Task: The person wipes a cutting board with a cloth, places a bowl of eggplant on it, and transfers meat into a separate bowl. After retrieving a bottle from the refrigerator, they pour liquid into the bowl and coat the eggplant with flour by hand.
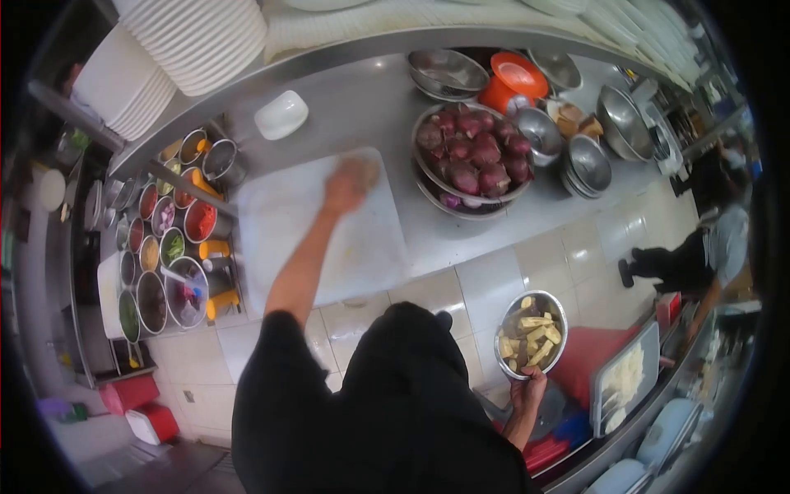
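My left hand (347, 188) is over the far part of a white cutting board (288, 239) on the steel counter. Motion smears its fingers, and a brownish blur at their tips could be something held; I cannot make it out. Down on the right, my right hand (528, 390) grips the near rim of a metal bowl (500, 356). Pale yellow cut vegetable pieces (539, 333) fill this bowl, which is held out over the floor beside me.
Red onions (477, 152) heap a large bowl behind the board, near several steel bowls (588, 165) and an orange container (518, 74). A white dish (281, 115) sits by the board. Ingredient pots (152, 300) stand left. Plates (197, 41) line the shelf. Another person (724, 247) is at right.
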